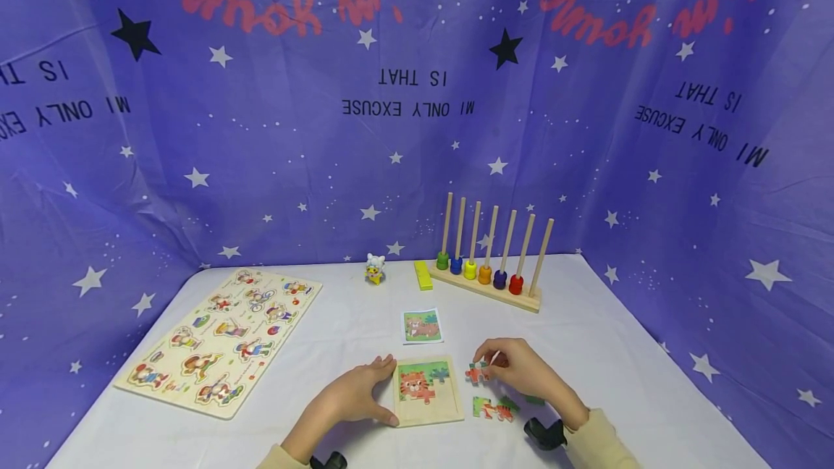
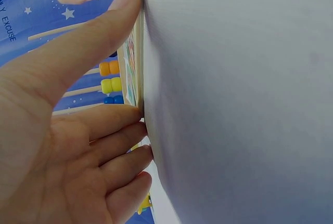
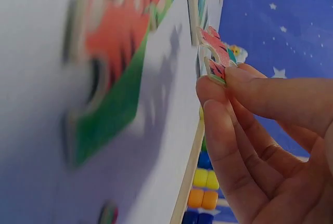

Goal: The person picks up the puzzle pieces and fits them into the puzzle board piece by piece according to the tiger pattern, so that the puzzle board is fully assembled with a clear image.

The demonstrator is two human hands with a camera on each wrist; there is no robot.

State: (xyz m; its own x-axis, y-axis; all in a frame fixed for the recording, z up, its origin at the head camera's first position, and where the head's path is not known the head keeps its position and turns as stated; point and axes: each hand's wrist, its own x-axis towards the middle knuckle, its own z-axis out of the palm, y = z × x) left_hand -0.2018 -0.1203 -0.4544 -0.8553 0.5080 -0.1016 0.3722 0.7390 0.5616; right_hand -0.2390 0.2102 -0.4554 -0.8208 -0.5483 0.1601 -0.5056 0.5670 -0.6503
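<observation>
A square wooden puzzle tray (image 1: 428, 423) lies on the table with part of a tiger picture (image 1: 417, 383) fitted inside. My left hand (image 1: 355, 391) spreads thumb and fingers against the tray's left side; in the left wrist view, the thumb (image 2: 104, 37) touches the tray edge. Right of the tray, my right hand (image 1: 517, 365) pinches an orange-and-green jigsaw piece (image 3: 217, 52) between thumb and index finger, held above the table in the right wrist view. Below that hand lie loose jigsaw pieces (image 1: 502, 412), one large and blurred in the right wrist view (image 3: 117, 42).
Behind the tray lies a picture card (image 1: 422, 326). A wooden peg stand (image 1: 485, 288) with coloured beads, a yellow block (image 1: 423, 276) and a small figurine (image 1: 374, 268) are at the back. A large figure puzzle board (image 1: 221, 339) occupies the left side.
</observation>
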